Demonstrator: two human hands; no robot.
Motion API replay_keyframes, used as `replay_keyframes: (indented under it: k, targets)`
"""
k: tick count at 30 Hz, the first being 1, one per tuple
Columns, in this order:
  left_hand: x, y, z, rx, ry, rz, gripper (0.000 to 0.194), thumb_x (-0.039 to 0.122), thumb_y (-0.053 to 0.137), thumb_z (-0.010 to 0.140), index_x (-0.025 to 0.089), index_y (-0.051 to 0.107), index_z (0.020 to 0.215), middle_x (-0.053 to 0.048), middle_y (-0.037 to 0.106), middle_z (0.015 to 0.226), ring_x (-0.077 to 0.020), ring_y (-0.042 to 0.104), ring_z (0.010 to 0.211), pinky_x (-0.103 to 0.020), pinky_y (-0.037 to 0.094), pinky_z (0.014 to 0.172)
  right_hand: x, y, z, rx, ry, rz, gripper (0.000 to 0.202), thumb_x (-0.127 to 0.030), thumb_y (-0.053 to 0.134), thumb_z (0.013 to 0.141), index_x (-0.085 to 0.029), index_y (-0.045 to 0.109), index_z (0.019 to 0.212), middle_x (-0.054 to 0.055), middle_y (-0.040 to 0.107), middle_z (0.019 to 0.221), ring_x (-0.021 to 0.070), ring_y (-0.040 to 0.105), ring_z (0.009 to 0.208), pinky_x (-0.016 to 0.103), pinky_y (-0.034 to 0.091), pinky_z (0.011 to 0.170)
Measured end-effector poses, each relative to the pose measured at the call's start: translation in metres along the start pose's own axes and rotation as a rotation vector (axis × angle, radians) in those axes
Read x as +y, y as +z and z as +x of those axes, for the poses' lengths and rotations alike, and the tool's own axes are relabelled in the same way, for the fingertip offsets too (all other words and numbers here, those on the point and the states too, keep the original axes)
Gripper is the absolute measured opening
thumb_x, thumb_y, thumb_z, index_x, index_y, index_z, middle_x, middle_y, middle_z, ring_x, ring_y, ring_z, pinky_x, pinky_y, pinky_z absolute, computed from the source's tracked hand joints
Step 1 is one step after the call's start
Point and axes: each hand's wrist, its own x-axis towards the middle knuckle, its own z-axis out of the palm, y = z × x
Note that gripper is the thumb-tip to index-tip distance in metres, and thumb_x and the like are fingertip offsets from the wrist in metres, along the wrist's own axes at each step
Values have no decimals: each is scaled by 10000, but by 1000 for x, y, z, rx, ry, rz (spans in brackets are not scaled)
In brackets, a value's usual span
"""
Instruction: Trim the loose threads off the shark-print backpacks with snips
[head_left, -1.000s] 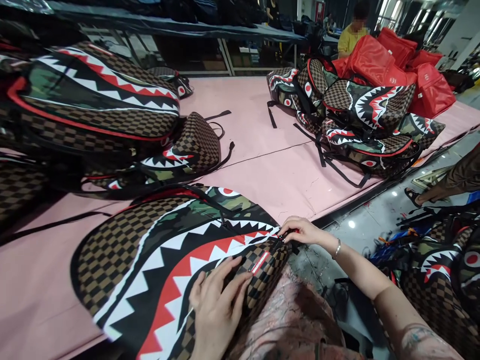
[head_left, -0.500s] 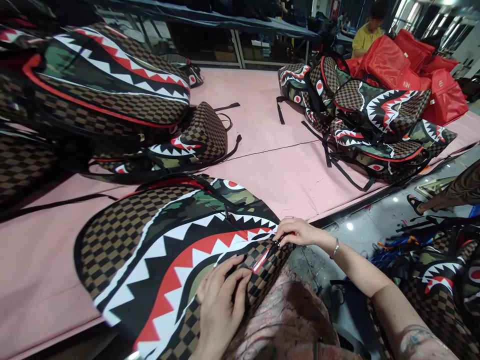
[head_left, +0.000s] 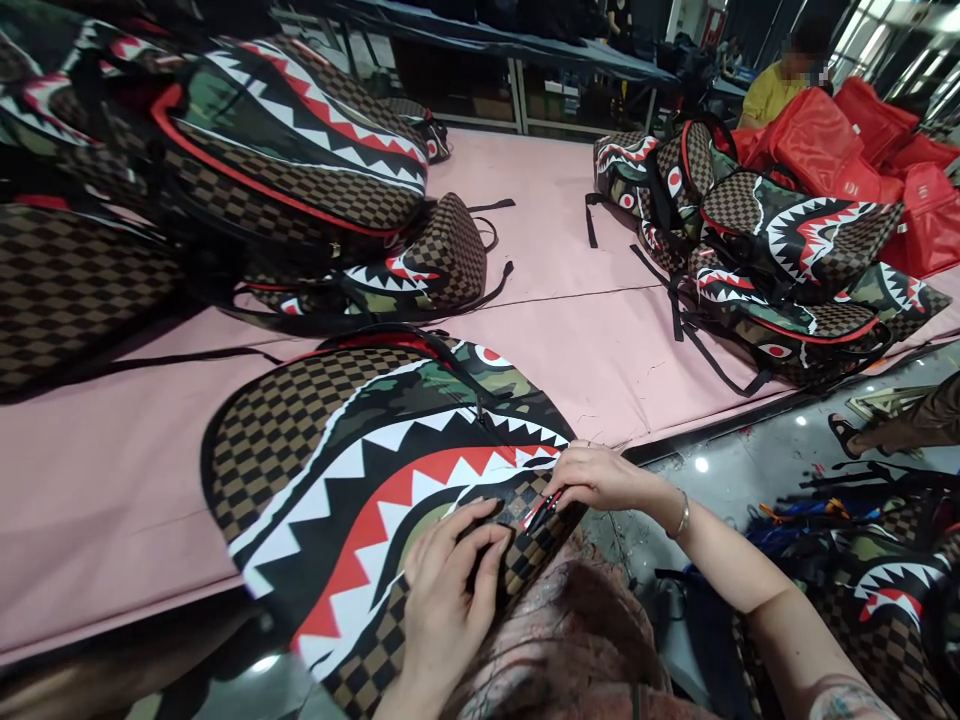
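To your left, shark-print bags [head_left: 300,150] lie heaped on the pink table [head_left: 540,230]; ahead to your right, red bags [head_left: 810,150] (shiny ones) rest beyond a second patterned heap [head_left: 739,205], near a person in yellow [head_left: 765,97].

The left hand [head_left: 452,575] arches, fingers loosely curled, while the right hand [head_left: 596,480] holds its fingertips pinched.

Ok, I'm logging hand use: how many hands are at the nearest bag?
2: the left hand on the bag, the right hand pinching a small dark item by a red-and-white label. None looks hidden.
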Motion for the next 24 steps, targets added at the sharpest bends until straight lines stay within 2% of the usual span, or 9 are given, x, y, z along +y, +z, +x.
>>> replay_keyframes:
  k: [4,8,10,13,16,20,24]
  targets:
    - [2,1,0,19,-17,-14,110,202,501,809,232,593,859,-70,608,1021,-233,571,940,-426,401,882,-11,6,-3,7,40,-67,255,-343,442,914,-185,641,941,75,640,885,181,550,875,317,416,850]
    - [0,-3,-3,58,-42,-71,96,202,510,804,227,603,811,-70,617,1000,-234,573,947,-429,399,889,-21,8,-8,1,45,120,213,-305,463,908,-190,642,923,61,643,863,157,567,841,288,426,827]
    - [-1,-5,-5,46,-36,-107,150,206,493,810,221,596,702,-70,623,986,-245,569,976,-435,393,895,-18,3,-10,61,165,231,176,-309,521,876,-186,644,898,53,649,858,155,577,832,282,437,809]
    - [-4,-5,-8,34,-81,-102,208,231,474,823,216,590,651,-74,625,987,-257,564,987,-449,388,886,-5,-8,-15,157,454,365,138,-281,584,823,-170,646,876,43,651,862,159,590,815,272,456,747]
    - [-5,-1,-9,30,-200,-71,167,293,481,827,221,615,757,-78,611,1034,-261,561,967,-457,401,859,11,-18,-18,83,610,487,110,-221,577,805,-154,647,855,26,649,819,145,593,759,253,461,697]
    - [-6,2,-8,24,-258,-64,174,338,483,825,232,618,796,-68,605,1050,-254,554,962,-445,412,850,24,-21,-18,-5,608,500,103,-235,597,792,-156,653,827,14,644,801,138,591,758,238,454,692]
    - [-7,0,-9,26,-274,-67,177,353,489,822,237,621,795,-55,615,1046,-241,560,962,-421,417,859,26,-22,-15,-57,597,450,121,-268,604,798,-165,658,832,5,645,785,135,596,735,231,445,672]
